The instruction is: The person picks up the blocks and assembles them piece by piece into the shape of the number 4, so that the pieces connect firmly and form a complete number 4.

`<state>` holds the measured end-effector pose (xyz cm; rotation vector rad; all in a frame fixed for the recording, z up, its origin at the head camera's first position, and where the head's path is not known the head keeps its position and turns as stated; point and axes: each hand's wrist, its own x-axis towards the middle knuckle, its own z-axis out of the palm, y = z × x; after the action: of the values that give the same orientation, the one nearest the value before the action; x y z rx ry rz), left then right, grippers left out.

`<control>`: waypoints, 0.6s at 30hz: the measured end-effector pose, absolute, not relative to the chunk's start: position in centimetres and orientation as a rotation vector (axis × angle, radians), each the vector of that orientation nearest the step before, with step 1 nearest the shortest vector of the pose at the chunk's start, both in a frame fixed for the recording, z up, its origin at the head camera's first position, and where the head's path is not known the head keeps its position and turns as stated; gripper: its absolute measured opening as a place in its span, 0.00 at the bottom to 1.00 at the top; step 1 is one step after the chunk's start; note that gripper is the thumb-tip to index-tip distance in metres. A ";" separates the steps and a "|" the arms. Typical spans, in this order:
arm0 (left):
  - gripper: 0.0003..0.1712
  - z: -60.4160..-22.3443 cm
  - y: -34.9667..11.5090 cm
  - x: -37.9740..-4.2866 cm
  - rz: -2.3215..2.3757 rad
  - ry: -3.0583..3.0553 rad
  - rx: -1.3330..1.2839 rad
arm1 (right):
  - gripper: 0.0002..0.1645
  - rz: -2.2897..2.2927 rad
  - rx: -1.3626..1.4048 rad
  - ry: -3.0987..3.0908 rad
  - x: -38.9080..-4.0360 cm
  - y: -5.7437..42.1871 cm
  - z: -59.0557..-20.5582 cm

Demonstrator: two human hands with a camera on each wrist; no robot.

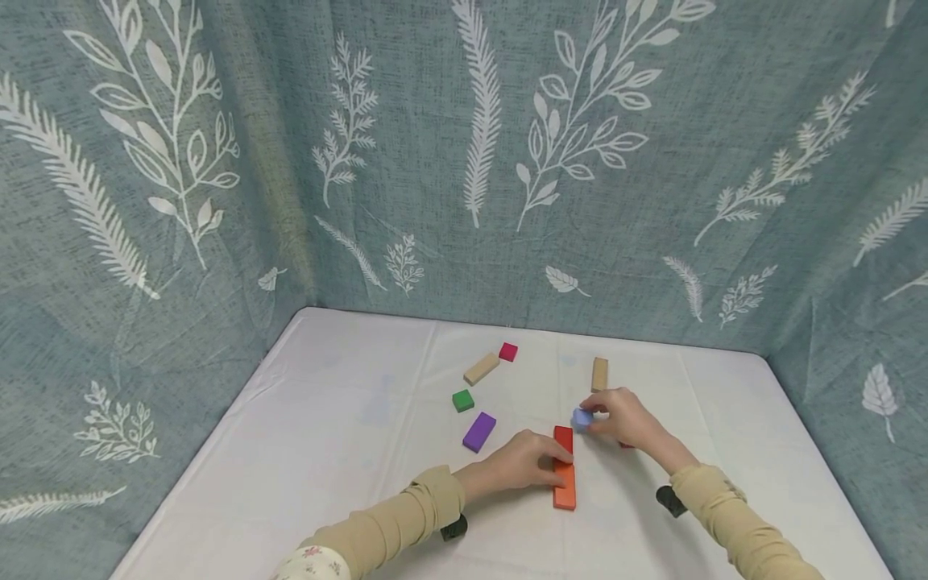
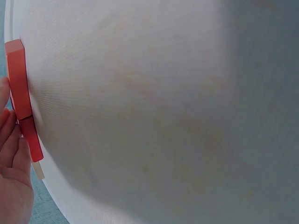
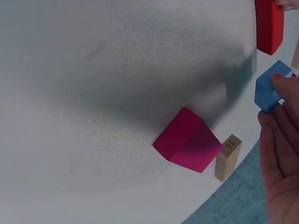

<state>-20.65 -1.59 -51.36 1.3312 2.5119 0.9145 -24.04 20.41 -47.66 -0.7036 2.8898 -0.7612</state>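
My left hand (image 1: 518, 463) reaches over an orange block (image 1: 565, 495) and a red block (image 1: 563, 436), which lie end to end in one line. Its thumb and fingers touch them, loosely bent. In the left wrist view that pair of blocks runs along the left edge. Just right of the red block's far end, my right hand (image 1: 622, 415) pinches a small light blue block (image 3: 268, 88) between thumb and fingers. Under that hand lies a magenta block (image 3: 184, 142), mostly hidden in the head view.
On the white tabletop (image 1: 348, 419) lie a purple block (image 1: 479, 432), a green block (image 1: 462, 400), a small crimson block (image 1: 508, 352) and two plain wooden blocks, one at left (image 1: 482, 369) and one at right (image 1: 600, 374). A patterned curtain (image 1: 435, 161) hangs behind.
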 end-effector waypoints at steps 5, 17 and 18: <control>0.19 -51.3 -1.5 -20.6 0.913 2.514 1.333 | 0.15 -0.816 -0.733 2.901 -24.1 20.4 -47.5; 0.20 -51.3 -1.5 -20.5 0.899 2.523 1.312 | 0.17 -0.886 -0.714 2.933 -24.3 19.7 -46.8; 0.20 -51.3 -1.5 -20.5 0.900 2.522 1.313 | 0.17 -0.889 -0.715 2.931 -24.3 19.6 -46.8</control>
<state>-20.55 -1.51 -51.34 1.3129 2.5225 0.8995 -24.33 19.62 -46.77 -0.7145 2.9313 -0.8895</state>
